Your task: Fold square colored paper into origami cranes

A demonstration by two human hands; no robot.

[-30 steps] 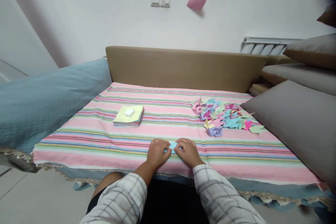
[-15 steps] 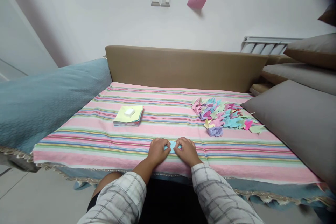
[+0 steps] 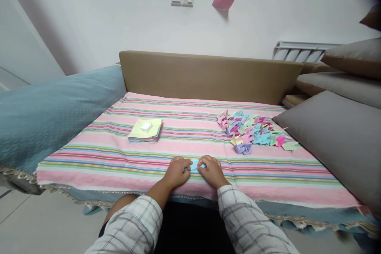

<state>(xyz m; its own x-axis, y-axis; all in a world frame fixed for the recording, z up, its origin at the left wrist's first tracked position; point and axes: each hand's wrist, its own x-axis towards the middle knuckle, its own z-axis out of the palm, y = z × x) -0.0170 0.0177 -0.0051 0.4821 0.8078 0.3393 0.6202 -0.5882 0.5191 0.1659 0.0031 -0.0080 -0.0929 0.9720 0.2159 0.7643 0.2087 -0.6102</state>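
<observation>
Pinching the blue paper (image 3: pixel 194 165) at either side with left hand (image 3: pixel 177 171) and right hand (image 3: pixel 212 171), fold evenly, then press firmly against the striped cloth (image 3: pixel 193 187) beneath both.

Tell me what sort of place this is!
Probably a living room at home: I see a long brown sofa backrest, stacked grey fabric cushions, and a pink striped cloth spread in front of the backrest.
</observation>
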